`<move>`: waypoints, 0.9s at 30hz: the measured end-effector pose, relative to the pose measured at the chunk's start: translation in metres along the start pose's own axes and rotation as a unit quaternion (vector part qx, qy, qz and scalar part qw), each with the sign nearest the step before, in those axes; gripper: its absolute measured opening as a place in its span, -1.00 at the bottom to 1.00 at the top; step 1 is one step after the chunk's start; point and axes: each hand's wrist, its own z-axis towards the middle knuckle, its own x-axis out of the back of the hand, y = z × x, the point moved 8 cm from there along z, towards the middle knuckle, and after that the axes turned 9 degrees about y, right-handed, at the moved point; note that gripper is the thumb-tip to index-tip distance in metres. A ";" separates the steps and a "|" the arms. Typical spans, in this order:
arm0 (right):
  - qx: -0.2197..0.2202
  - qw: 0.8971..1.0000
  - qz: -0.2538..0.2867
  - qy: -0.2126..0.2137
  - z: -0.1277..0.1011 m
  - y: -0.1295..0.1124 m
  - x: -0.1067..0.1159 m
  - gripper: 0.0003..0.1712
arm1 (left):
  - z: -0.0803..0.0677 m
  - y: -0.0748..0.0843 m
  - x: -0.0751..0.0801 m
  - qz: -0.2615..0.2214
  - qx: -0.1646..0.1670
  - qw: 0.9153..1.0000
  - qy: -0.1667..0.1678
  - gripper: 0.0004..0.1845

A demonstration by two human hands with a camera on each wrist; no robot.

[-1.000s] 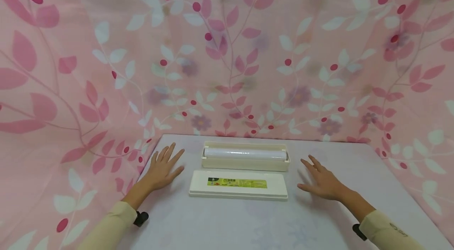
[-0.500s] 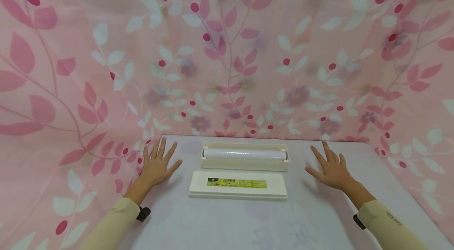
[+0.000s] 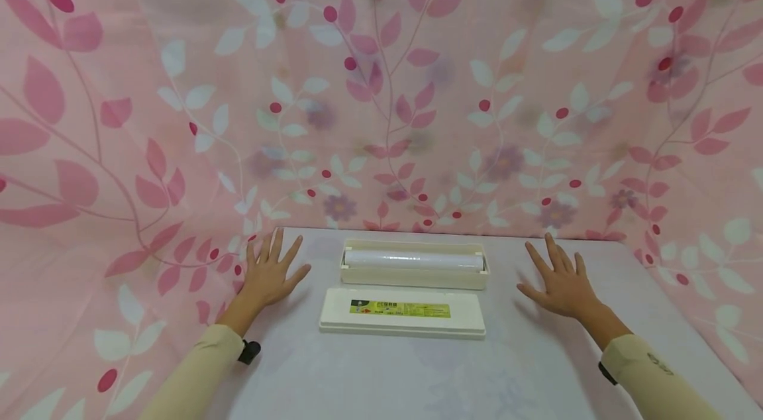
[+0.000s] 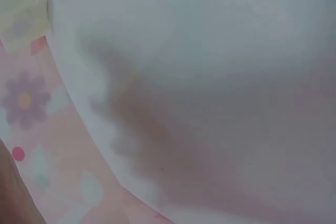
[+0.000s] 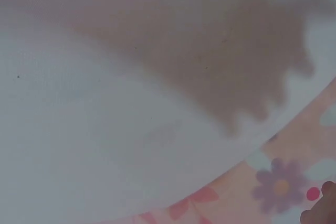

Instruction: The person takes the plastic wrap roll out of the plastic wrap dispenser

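Note:
A cream dispenser box point(image 3: 414, 272) holding a roll of clear wrap point(image 3: 412, 259) lies open at the middle back of the pale table point(image 3: 381, 373). Its flat lid point(image 3: 403, 313), with a green and yellow label, lies just in front of it. My left hand point(image 3: 269, 273) rests flat on the table left of the box, fingers spread and straight. To the right of the box my right hand point(image 3: 559, 282) lies flat the same way. Neither hand touches the box or lid. The wrist views show only the table surface, hand shadows and curtain point(image 4: 31, 129).
A pink curtain with leaf and berry print point(image 3: 381, 89) hangs close behind the table and wraps round both sides. The table's near part point(image 3: 417, 387) lies in front of the lid.
Both hands have slid away from me toward the back of the table, turning their fingers more forward. The box and lid have not moved.

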 end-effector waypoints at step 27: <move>0.002 1.000 -0.002 0.005 0.013 -0.013 -0.005 0.12 | 0.015 0.016 -0.006 0.008 -0.008 1.000 0.015 -0.13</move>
